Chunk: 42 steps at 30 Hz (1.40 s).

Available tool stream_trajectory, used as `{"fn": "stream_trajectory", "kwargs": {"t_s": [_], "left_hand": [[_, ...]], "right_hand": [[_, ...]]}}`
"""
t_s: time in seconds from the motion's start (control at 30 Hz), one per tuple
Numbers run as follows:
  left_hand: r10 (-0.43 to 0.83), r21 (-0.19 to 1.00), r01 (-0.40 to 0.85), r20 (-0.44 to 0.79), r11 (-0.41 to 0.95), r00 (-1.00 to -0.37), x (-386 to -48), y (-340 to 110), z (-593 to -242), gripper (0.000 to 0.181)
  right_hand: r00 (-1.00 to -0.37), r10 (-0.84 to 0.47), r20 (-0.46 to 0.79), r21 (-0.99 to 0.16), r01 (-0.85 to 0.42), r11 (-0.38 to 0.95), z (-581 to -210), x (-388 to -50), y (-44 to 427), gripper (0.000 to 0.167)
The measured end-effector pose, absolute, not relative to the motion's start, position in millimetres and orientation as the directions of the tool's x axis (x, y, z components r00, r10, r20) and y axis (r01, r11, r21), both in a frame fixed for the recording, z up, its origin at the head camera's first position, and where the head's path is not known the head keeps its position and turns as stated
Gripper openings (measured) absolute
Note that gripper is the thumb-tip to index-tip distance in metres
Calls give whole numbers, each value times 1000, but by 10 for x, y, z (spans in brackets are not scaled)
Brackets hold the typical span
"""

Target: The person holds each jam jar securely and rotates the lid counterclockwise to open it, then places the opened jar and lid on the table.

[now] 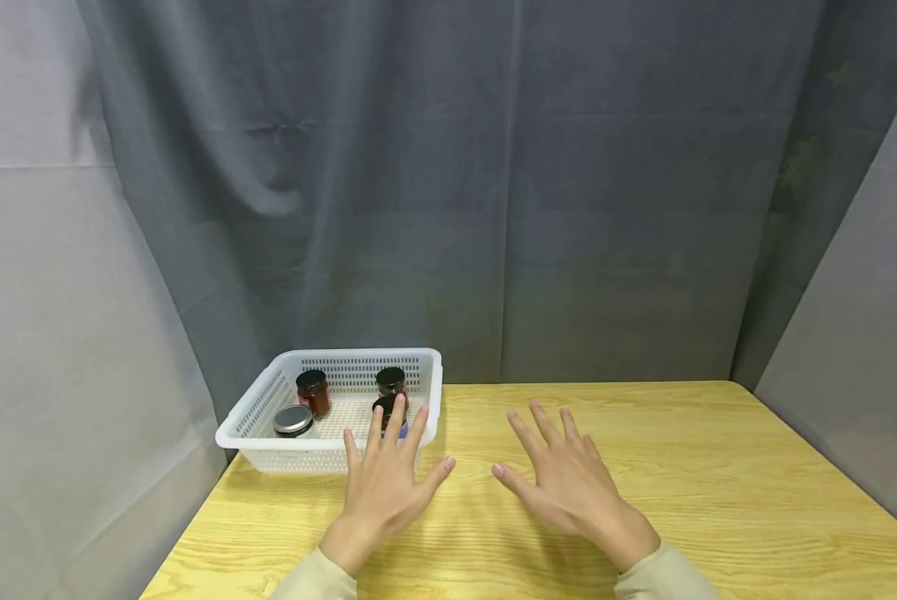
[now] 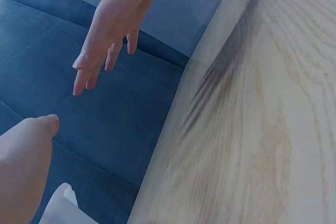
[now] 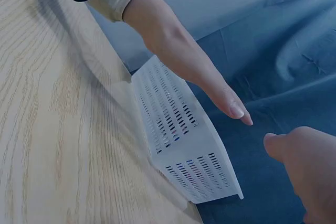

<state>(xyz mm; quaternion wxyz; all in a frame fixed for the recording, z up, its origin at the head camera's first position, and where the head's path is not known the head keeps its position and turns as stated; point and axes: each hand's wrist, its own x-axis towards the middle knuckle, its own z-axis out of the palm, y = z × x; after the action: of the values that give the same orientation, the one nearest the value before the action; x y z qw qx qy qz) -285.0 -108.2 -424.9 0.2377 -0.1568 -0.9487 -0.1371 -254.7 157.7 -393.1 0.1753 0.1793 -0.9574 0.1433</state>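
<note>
My left hand (image 1: 388, 492) is held above the table with its fingers straight and spread, in front of a white plastic basket (image 1: 306, 445). Its fingertips overlap the basket's near right corner in the head view, and nothing is in its grasp. To the right, my right hand (image 1: 568, 487) hovers over the wood with fingers spread and holds nothing. Inside the basket stand a dark red jar with a black lid (image 1: 314, 393), a jar with a silver lid (image 1: 294, 421), and a black-lidded jar (image 1: 392, 382) at the back right. Another black-lidded jar (image 1: 385, 405) is partly hidden behind the left fingers.
The yellow wooden table (image 1: 719, 483) stretches right of the basket. A dark grey curtain (image 1: 606, 208) hangs along its back edge, with paler cloth (image 1: 58, 333) on the left and more pale cloth (image 1: 861, 333) on the right.
</note>
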Motion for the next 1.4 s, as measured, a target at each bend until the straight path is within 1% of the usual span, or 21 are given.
{"fn": "stream_trajectory", "kwargs": {"t_s": [0.3,0.5,0.73,0.87,1.03,1.17,1.4], "left_hand": [[193,284,347,455,894,-869,-2900,-1152,-4100,87],[159,336,320,427,886,-890,-2964,-1259,-4025,86],[107,376,282,423,883,-900,-3080,-1470,-3984,86],[69,426,254,403,869,-912,-3156,-1599,-3972,87],[41,444,219,377,869,-925,-3258,-1725,-3908,88],[28,449,202,363,871,-931,-3354,-1774,-3824,88],[40,452,163,269,877,-962,-3542,-1759,-3785,94]], "right_hand": [[-871,-355,339,-269,-451,851,-3814,-2581,1498,78],[-878,-379,293,-311,-462,831,-3769,-2601,1392,76],[-875,-412,256,-306,-477,824,-3759,-2604,1251,75],[-874,-421,243,-311,-482,819,-3781,-2611,1167,74],[-860,-446,249,-301,-506,808,-3844,-2621,1031,73],[-837,-469,281,-293,-541,789,-3885,-2646,928,72],[-822,-477,312,-297,-561,772,-4007,-2675,773,71]]}}
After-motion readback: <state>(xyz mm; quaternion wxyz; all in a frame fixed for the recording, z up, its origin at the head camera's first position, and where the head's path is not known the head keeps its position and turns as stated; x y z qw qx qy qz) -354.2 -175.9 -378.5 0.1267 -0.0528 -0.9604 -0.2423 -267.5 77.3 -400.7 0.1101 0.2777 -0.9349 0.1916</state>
